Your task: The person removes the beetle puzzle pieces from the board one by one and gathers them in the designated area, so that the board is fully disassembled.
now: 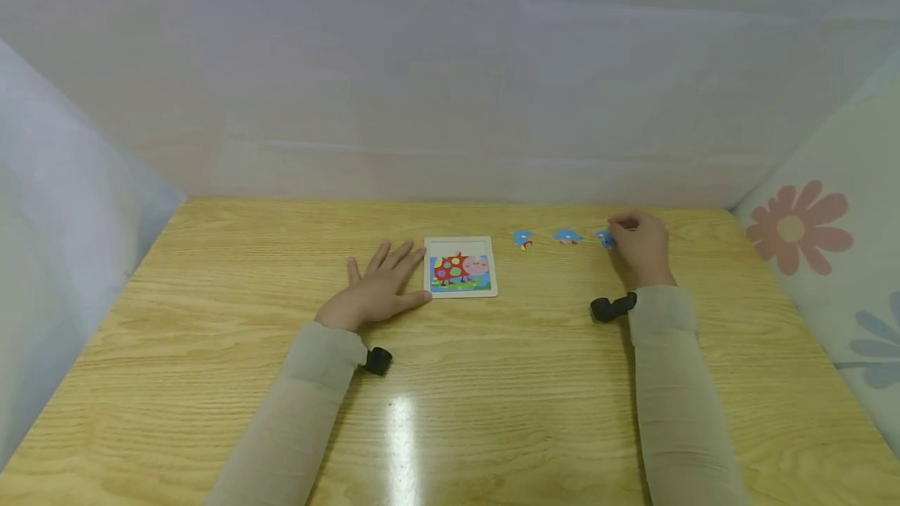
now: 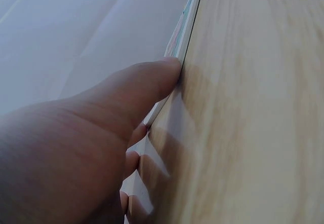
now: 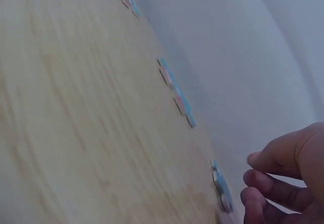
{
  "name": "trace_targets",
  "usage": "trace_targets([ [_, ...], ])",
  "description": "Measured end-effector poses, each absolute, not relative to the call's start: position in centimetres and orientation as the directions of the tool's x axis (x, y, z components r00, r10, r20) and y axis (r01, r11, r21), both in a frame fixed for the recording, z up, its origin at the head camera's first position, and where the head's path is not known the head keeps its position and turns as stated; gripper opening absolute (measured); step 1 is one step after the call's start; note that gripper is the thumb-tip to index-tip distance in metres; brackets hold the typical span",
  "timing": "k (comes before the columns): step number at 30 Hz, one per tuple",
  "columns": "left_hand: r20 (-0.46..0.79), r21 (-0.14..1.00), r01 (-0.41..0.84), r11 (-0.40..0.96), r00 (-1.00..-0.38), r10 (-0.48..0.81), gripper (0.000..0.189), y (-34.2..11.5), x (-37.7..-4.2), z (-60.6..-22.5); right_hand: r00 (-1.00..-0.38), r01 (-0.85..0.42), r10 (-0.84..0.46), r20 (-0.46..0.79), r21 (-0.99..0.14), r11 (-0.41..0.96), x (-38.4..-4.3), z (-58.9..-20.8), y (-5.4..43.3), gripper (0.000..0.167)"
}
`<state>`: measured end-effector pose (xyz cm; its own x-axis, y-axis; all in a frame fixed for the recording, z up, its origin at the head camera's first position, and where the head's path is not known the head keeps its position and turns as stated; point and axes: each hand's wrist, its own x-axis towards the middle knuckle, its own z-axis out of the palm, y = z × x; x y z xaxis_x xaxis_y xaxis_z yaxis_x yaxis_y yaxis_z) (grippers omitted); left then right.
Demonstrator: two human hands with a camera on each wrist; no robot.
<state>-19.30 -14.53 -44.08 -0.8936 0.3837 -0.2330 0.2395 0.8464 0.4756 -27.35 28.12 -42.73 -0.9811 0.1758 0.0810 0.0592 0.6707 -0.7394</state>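
Observation:
A small square jigsaw tray (image 1: pixel 461 294) with a pale frame lies on the table, its lower part filled by a picture of a red, spotted animal with a pink head. My left hand (image 1: pixel 376 290) lies spread at the tray's left side, with thumb and fingertips touching the frame; the left wrist view shows the thumb (image 2: pixel 131 89) against its edge. Over on the right, my right hand (image 1: pixel 643 248) hovers by a blue puzzle piece (image 3: pixel 220 186), fingers loosely bent and nothing between them. That piece rests on the table.
Two more blue puzzle pieces, one with red and yellow (image 1: pixel 523 238) and one with a reddish edge (image 1: pixel 566 236), lie in a row between tray and right hand. A pale cloth wall (image 1: pixel 450 100) rises behind the wooden table (image 1: pixel 506 389).

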Motion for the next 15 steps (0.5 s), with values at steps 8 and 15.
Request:
trace_targets([
  [8,-0.235,0.472,0.237,0.849,-0.895,0.38,0.085,-14.6,-19.2,-44.1,-0.993,0.043,0.118,0.028,-0.83,0.556,-27.2,-41.7,26.0,0.03],
  [15,-0.235,0.474,0.237,0.848,-0.894,0.382,0.085,-14.6,-19.2,-44.1,-0.999,-0.036,-0.006,0.037,-0.893,0.45,-27.1,-41.4,23.6,0.032],
])
